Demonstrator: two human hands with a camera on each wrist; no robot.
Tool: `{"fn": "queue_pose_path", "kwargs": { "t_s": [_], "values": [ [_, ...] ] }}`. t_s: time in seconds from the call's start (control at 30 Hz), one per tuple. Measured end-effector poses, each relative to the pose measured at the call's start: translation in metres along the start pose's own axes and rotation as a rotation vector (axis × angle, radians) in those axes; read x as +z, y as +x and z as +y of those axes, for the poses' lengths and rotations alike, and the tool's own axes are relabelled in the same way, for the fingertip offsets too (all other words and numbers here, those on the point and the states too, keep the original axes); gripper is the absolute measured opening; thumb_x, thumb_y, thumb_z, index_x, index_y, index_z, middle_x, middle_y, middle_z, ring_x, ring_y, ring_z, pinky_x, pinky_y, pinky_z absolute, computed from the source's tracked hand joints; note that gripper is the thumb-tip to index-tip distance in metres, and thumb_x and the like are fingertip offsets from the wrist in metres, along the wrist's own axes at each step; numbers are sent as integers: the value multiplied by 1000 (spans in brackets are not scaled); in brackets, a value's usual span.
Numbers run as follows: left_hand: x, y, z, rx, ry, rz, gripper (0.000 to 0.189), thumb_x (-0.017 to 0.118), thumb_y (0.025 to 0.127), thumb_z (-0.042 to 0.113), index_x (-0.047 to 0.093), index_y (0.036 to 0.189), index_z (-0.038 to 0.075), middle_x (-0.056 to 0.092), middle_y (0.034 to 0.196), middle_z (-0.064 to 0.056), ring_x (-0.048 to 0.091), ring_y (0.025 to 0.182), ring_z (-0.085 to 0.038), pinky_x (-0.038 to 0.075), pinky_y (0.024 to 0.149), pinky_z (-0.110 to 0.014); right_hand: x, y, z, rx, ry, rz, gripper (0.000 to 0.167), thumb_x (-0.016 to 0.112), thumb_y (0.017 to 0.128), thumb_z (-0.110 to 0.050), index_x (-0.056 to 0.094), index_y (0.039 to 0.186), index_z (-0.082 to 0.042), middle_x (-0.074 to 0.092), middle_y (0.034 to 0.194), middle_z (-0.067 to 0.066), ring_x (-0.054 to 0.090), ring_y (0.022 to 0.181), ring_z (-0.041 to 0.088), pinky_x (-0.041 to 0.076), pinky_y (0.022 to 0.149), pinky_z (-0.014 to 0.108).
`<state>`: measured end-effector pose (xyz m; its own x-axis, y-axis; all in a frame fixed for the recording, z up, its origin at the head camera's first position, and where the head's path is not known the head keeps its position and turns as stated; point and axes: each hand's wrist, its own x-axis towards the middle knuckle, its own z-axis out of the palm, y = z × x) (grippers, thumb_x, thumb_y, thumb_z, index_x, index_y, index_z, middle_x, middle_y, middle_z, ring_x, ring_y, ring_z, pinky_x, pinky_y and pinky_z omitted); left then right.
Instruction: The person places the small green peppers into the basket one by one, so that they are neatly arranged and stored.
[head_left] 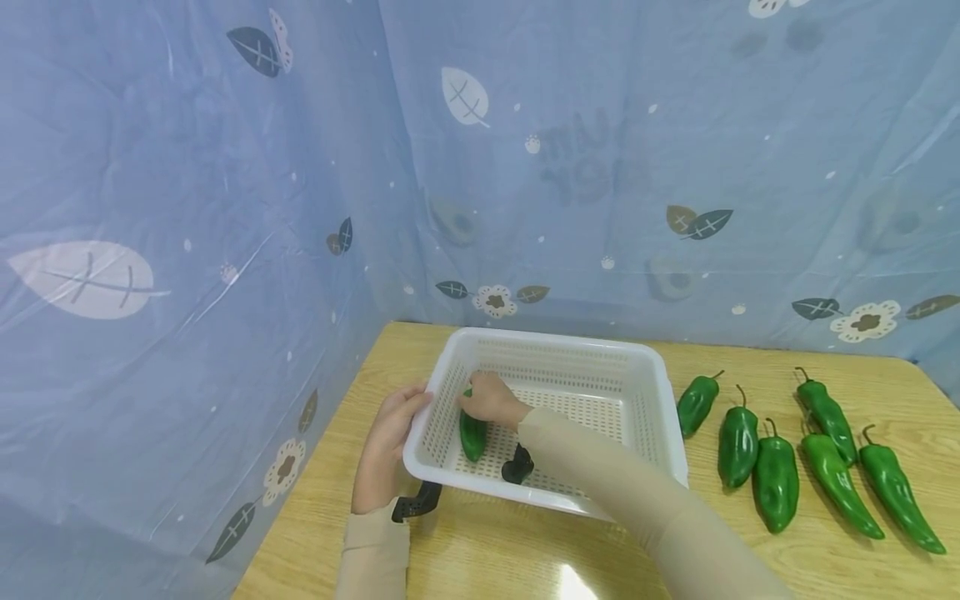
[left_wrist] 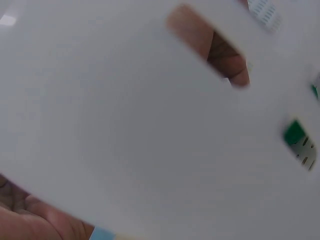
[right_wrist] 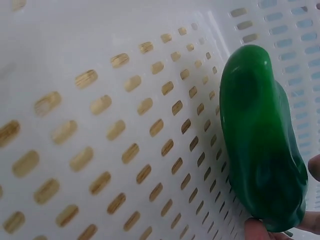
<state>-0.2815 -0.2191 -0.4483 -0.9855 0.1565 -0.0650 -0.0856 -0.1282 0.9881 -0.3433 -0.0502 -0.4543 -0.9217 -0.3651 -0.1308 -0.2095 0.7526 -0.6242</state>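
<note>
A white plastic basket (head_left: 555, 335) with slotted walls and floor stands on the table. Inside it, at the left end, is one glossy green pepper (head_left: 472, 435). My right hand (head_left: 491, 398) reaches into the basket and holds this pepper by its far, stem end; in the right wrist view the fingertips meet that end of the pepper (right_wrist: 260, 135), and its blunt end points away over the slotted floor. At the basket's left side, my left hand (head_left: 393, 429) grips the rim. The basket's white wall (left_wrist: 125, 125) fills most of the left wrist view and hides part of that hand.
Several green peppers lie on the wooden table right of the basket, among them a short one (head_left: 697, 404) near its wall and a long one (head_left: 900, 496) farthest right. A blue patterned curtain (head_left: 570, 167) hangs behind and on the left (head_left: 187, 350).
</note>
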Motion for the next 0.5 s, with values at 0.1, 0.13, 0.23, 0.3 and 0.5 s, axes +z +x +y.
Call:
{"fn": "queue_pose_path", "kwargs": {
  "t_s": [0.1, 0.13, 0.23, 0.3, 0.5],
  "values": [
    [0, 1, -1, 8, 8, 3, 45, 40, 100, 12, 33, 141, -6, 43, 140, -26, 46, 127, -41, 48, 98, -49, 0, 0, -1, 3, -6, 4, 40, 56, 91, -26, 54, 118, 4, 60, 90, 9, 58, 72, 17, 53, 61, 26],
    [0, 1, -1, 12, 13, 0, 45, 39, 101, 12, 32, 141, -6, 43, 140, -27, 46, 126, -42, 48, 98, -49, 0, 0, -2, 5, -8, 7, 39, 56, 91, -26, 54, 117, 4, 60, 88, 9, 58, 71, 16, 53, 60, 26],
    [0, 2, -1, 11, 19, 6, 44, 40, 101, 12, 34, 141, -6, 44, 139, -27, 47, 126, -42, 49, 97, -49, 0, -2, -3, 7, 6, 9, 32, 56, 91, -24, 57, 109, 3, 59, 82, 8, 58, 66, 17, 52, 55, 25],
    [0, 2, -1, 6, 15, 9, 44, 40, 101, 12, 35, 140, -6, 44, 139, -27, 47, 126, -42, 49, 97, -49, 1, -2, -4, 6, 12, 11, 29, 56, 91, -22, 57, 106, 2, 58, 79, 8, 58, 64, 17, 52, 53, 25],
    [0, 0, 0, 4, 2, 5, 43, 41, 100, 12, 36, 139, -6, 44, 139, -27, 47, 126, -43, 49, 97, -49, 1, -4, -5, 15, 12, 14, 31, 57, 90, -23, 58, 108, 1, 58, 81, 6, 58, 66, 15, 52, 57, 24]
  ]
}}
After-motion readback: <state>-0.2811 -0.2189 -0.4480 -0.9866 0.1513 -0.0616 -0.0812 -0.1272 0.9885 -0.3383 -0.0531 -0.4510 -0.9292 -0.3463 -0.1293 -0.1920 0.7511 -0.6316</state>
